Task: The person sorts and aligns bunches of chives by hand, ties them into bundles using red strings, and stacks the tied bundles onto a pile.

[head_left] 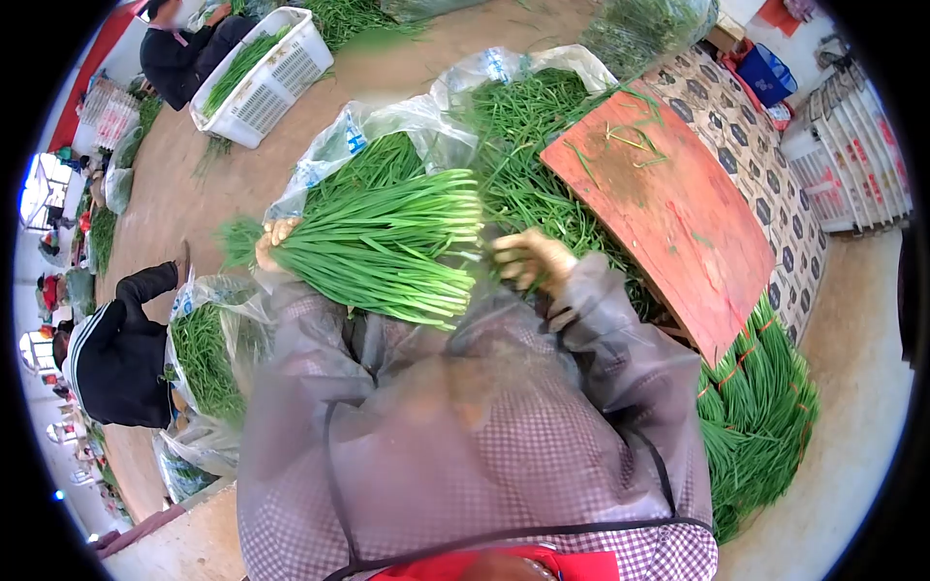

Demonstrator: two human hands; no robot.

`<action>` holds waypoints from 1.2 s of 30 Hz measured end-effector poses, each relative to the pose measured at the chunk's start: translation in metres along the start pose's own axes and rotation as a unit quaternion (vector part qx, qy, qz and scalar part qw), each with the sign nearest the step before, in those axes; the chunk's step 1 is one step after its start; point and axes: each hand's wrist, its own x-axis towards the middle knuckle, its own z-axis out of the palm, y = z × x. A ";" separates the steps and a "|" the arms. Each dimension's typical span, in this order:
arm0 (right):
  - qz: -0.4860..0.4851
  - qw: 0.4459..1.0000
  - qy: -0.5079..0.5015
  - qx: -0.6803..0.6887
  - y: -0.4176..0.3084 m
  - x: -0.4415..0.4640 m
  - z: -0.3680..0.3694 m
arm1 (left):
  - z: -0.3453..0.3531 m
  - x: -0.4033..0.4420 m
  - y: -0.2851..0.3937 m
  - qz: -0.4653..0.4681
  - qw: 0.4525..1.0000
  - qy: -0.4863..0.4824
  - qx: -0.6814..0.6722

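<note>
Left grip: the left hand (276,238) encloses the green bunch (392,237) at its leaf end. The right hand (536,259) sits near the pale stems, fingers part-curled; contents cannot be determined. Step, as judged: bunch support. Further handling calls for steady left-hand hold.

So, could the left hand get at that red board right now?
Probably not easily: the left hand is closed around a bunch of long green stalks, and the right hand is between it and the red board.

A dull brown floor (179,194) spreads wide — bright windows (44,191) far left, hexagon-patterned covering (722,121) at right.
</note>
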 end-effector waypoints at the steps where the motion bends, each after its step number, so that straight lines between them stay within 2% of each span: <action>1: -0.006 0.998 -0.011 -0.057 0.001 -0.002 0.024 | -0.003 0.000 0.000 -0.003 1.000 0.001 -0.001; 2: -0.012 0.993 -0.024 -0.115 0.004 0.001 0.046 | -0.008 0.002 0.001 -0.012 1.000 -0.015 -0.001; 4: -0.088 0.985 -0.051 -0.137 0.018 0.036 0.063 | -0.011 0.004 0.000 -0.020 0.999 -0.033 0.000; 6: -0.064 0.993 0.038 -0.096 0.007 0.045 0.087 | -0.010 0.001 0.002 -0.012 0.998 0.057 0.039; 8: -0.050 0.997 0.010 -0.052 0.028 0.071 0.078 | -0.002 0.001 0.003 -0.012 0.998 0.049 0.047; 10: -0.086 0.995 0.057 -0.006 0.037 0.075 0.081 | 0.009 0.002 -0.001 -0.011 0.998 0.043 0.053; 11: -0.068 0.993 0.069 -0.064 0.036 0.071 0.076 | 0.017 0.001 -0.003 -0.001 0.996 0.065 0.060; 12: -0.066 0.993 0.069 -0.063 0.037 0.071 0.061 | 0.021 -0.001 -0.004 0.010 0.994 0.088 0.068; 14: -0.069 0.981 0.131 -0.123 0.036 0.071 0.018 | 0.014 -0.004 -0.004 0.023 0.991 0.107 0.073; 16: -0.115 0.970 0.166 -0.137 -0.016 0.013 0.018 | 0.008 -0.004 -0.005 0.053 0.980 0.170 0.084; 17: -0.112 0.936 0.283 -0.177 0.005 0.026 -0.041 | 0.003 -0.004 -0.004 0.048 0.986 0.144 0.072; 19: -0.115 0.910 0.340 -0.208 0.013 0.019 -0.110 | -0.011 -0.008 0.002 0.036 0.984 0.160 0.075; 20: -0.124 0.930 0.284 -0.200 -0.003 0.001 -0.108 | -0.014 -0.008 0.003 0.025 0.981 0.174 0.080; 21: -0.123 0.930 0.285 -0.198 -0.012 -0.010 -0.099 | -0.017 -0.010 0.003 0.023 0.981 0.175 0.081; 22: -0.113 0.846 0.252 -0.456 -0.022 -0.018 -0.088 | -0.018 -0.010 0.002 0.026 0.982 0.171 0.077; 23: -0.093 0.700 0.201 -0.679 -0.026 -0.022 -0.082 | -0.019 -0.010 -0.001 0.028 0.983 0.167 0.073; 24: -0.176 0.675 0.176 -0.695 -0.019 -0.012 -0.072 | -0.019 -0.009 -0.005 0.026 0.983 0.167 0.073; 26: -0.268 0.722 0.117 -0.627 0.000 0.019 -0.038 | -0.020 -0.010 -0.010 0.020 0.981 0.189 0.045; 27: -0.227 0.851 0.062 -0.470 -0.004 0.020 0.002 | -0.026 -0.009 -0.010 0.019 0.981 0.185 0.049; 28: -0.239 0.902 0.056 -0.356 0.030 0.057 -0.004 | -0.029 -0.008 -0.010 0.020 0.981 0.184 0.052; 30: -0.116 0.936 0.072 -0.324 0.050 0.092 0.011 | -0.033 -0.006 -0.005 0.031 0.979 0.182 0.084; 32: -0.121 0.952 0.037 -0.278 0.015 0.062 0.021 | -0.027 -0.007 0.000 0.031 0.975 0.192 0.104; 33: -0.079 0.996 -0.020 -0.044 0.010 0.063 0.001 | -0.025 -0.009 0.002 0.028 0.976 0.192 0.096; 35: -0.083 0.991 -0.001 0.104 -0.011 0.039 -0.021 | -0.021 -0.011 0.001 0.029 0.977 0.192 0.088; 36: -0.104 0.975 -0.028 0.195 -0.012 0.030 -0.018 | -0.019 -0.011 -0.002 0.046 0.976 0.194 0.089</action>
